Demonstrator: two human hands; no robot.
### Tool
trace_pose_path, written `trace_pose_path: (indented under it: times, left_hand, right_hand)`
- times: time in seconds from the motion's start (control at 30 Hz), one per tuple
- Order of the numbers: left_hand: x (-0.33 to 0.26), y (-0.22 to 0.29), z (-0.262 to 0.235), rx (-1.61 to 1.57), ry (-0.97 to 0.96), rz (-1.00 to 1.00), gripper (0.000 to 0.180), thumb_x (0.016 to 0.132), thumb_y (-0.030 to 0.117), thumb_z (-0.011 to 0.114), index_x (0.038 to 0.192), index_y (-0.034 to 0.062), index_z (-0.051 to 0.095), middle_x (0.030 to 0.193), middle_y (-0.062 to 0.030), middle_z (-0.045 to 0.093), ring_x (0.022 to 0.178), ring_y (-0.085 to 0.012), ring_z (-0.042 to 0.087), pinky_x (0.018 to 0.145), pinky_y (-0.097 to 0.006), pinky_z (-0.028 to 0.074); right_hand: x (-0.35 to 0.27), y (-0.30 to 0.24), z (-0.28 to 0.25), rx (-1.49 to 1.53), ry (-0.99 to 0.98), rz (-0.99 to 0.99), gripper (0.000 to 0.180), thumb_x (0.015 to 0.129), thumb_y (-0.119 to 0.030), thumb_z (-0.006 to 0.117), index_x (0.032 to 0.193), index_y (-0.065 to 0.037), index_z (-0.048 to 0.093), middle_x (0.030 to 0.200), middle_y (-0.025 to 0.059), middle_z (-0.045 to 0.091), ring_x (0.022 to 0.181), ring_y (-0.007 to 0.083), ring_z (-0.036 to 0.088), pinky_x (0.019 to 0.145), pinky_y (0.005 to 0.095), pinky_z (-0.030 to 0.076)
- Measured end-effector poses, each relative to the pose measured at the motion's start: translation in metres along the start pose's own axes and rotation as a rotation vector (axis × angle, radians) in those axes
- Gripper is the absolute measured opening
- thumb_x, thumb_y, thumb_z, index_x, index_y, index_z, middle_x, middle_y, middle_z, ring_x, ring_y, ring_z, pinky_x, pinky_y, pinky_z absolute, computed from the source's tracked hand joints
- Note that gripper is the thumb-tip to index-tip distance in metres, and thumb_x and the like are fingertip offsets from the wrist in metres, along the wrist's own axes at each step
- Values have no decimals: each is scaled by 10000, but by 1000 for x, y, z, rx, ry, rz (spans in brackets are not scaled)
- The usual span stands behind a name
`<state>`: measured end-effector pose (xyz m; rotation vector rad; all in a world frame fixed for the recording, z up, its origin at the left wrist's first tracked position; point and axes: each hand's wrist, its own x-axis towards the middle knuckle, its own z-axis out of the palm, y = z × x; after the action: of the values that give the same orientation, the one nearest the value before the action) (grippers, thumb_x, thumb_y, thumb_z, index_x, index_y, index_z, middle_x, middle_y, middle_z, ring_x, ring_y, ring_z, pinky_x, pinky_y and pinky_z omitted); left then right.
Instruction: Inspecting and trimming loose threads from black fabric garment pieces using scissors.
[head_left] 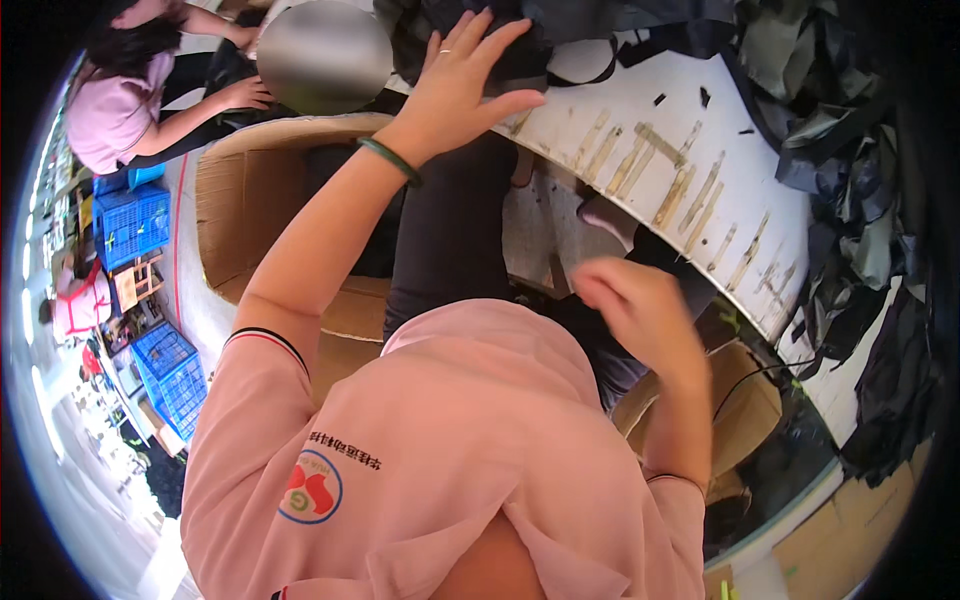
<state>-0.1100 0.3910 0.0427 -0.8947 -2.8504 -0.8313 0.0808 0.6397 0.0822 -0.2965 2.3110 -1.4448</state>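
My left hand (462, 90), with a ring and a dark green bangle at the wrist, reaches to the far edge of my lap. Its fingers are spread over a heap of black fabric (500, 45) on the white table (640, 175); I see nothing gripped in it. Near the table's front edge, above my lap, my right hand (640, 310) is curled and slightly smeared by motion. Its palm side is hidden, so I cannot make out what it holds, if anything. Strips of worn tape (680, 190) and small black scraps lie on the tabletop.
More black fabric (800, 120) piles along the table's right side. Open cardboard boxes stand left (235, 220) and right (755, 405) of my legs. A co-worker (120, 110) handles dark material at upper left. Blue crates (135, 225) and a wooden stool (138, 283) stand at left.
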Motion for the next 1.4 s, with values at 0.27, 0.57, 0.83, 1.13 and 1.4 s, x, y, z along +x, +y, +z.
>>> trace_pose_path:
  times: [0.27,0.57,0.83,1.13,1.4]
  left_hand:
    - [10,-23,53,-150,332,348,758,789,433,679,1423,145,381,1395,-260,365,1328,-432,312,1074,-567,231]
    - [7,3,35,149,69,-32,700,789,514,642,1371,160,484,1375,-270,417,1275,-441,408,1019,-583,311]
    - [4,-9,34,221,78,80,728,721,477,705,1360,216,471,1375,-221,417,1294,-412,372,1038,-591,291]
    - [1,-12,34,181,134,82,741,713,511,676,1368,229,476,1364,-204,425,1300,-391,382,1037,-594,279]
    - [-2,-10,39,174,100,97,716,787,422,661,1398,141,416,1365,-251,400,1315,-416,339,1050,-587,269]
  right_hand:
    - [72,236,149,-375,-789,390,112,751,-78,623,776,7,690,826,244,652,759,382,647,695,460,497]
    - [39,257,229,-439,-875,213,243,868,-163,552,1011,-17,685,978,200,677,863,304,677,764,419,530]
    - [34,239,250,-301,-563,358,338,937,-151,397,1169,-9,598,1079,242,632,1017,392,606,895,443,478]
    - [22,207,192,-724,-793,76,225,862,-164,517,899,-100,729,926,151,692,888,288,675,754,455,528]
    - [19,208,115,-836,-714,283,215,824,-114,539,994,-89,667,952,160,678,850,337,672,694,441,537]
